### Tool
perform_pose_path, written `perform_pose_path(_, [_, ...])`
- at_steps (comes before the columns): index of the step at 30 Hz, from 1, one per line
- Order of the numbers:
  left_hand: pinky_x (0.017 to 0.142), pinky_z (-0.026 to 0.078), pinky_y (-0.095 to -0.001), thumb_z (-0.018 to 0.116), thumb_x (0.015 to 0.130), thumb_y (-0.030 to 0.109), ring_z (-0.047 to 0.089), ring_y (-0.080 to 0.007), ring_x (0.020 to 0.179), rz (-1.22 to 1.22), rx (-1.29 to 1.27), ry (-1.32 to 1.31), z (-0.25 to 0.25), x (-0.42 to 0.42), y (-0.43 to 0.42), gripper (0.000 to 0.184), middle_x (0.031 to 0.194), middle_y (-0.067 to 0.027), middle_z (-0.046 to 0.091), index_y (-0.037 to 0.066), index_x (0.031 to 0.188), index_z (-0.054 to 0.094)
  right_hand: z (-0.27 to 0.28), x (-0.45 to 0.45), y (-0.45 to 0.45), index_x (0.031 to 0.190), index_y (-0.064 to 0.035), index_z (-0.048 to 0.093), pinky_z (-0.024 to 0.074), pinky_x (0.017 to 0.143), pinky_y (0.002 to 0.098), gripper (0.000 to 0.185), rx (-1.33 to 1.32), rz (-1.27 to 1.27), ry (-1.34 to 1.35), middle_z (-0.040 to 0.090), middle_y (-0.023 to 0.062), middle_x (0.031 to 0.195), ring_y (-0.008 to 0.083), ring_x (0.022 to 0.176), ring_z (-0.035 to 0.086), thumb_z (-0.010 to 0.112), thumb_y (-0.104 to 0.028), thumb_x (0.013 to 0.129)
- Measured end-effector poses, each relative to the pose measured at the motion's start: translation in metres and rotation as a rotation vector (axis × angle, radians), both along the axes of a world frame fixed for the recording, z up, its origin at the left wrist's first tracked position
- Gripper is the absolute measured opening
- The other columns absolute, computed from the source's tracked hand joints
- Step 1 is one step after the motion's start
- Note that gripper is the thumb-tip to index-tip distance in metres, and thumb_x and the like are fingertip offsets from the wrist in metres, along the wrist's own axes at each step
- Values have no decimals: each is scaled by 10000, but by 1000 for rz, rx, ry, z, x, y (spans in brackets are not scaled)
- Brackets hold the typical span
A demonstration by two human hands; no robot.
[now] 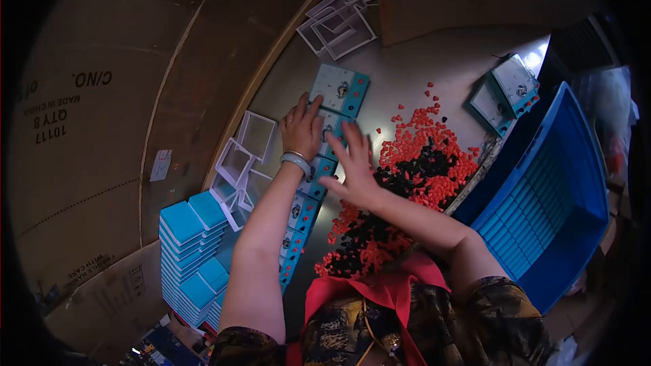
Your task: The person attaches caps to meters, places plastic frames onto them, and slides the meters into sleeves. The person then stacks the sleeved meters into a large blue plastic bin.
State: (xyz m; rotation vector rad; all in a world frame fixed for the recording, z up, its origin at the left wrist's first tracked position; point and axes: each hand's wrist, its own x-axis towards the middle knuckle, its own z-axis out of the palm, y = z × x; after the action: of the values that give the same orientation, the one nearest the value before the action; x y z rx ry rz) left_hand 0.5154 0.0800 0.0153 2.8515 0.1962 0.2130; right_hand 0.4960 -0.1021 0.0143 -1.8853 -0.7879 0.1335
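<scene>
At the centre of the frame, the left hand (pixel 302 129) is resting over a row of flat, rectangular teal-and-white boxes (pixel 313 186), probably steadying it; whether it is gripping, I cannot tell. The right hand (pixel 356 175) is spreading its fingers apart beside it. The row's long axis is slanting from upper centre to lower left, teal strips facing right, towards a heap of small red and black pieces (pixel 427 156), perhaps for easy reach.

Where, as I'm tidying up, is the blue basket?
In the head view, the blue basket is on the right, just beyond the red and black pieces.
</scene>
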Motion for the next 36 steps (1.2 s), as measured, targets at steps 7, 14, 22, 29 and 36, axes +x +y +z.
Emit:
perform_pose_path(7, [1016, 330, -449, 503, 907, 234, 492, -311, 1190, -1, 7, -11, -1, 0, 1, 446, 1434, -81, 446, 267, 1351, 519, 12, -13, 8, 1445, -169, 361, 129, 1079, 669, 784, -44, -11, 74, 181, 262, 1508, 474, 1399, 178, 702, -366, 767])
perform_pose_path(14, [1015, 335, -438, 527, 890, 244, 503, -309, 1182, -4, -32, -11, 0, 1, 1, 465, 1445, -91, 437, 265, 1354, 518, 12, -15, 17, 1441, -146, 365, 128, 1114, 613, 737, 26, -109, 156, 231, 226, 1504, 439, 1408, 186, 682, -303, 794])
perform_pose_path(22, [1014, 349, -437, 526, 898, 253, 505, -320, 1183, -1, -76, -7, -3, 0, 3, 445, 1446, -97, 438, 263, 1343, 531, 8, 12, 21, 1410, -121, 390, 152, 1128, 556, 641, 72, -208, 105, 260, 235, 1485, 444, 1362, 264, 650, -160, 825])
perform_pose_path(29, [984, 403, -448, 549, 889, 239, 514, -346, 1176, -24, -108, -56, -5, 2, 5, 433, 1423, -132, 457, 236, 1322, 549, 21, -41, 0, 1419, -124, 385, 195, 1086, 597, 659, 192, -83, 224, 337, 215, 1458, 434, 1373, 276, 658, -192, 822])
perform_pose_path(36, [1069, 322, -462, 547, 877, 203, 407, -419, 1258, -153, -82, -23, 9, -32, 21, 523, 1456, -186, 390, 151, 1390, 462, 25, -146, -16, 1432, -154, 369, 197, 1088, 635, 708, 237, 339, 248, 257, 210, 1497, 423, 1408, 220, 683, -202, 800])
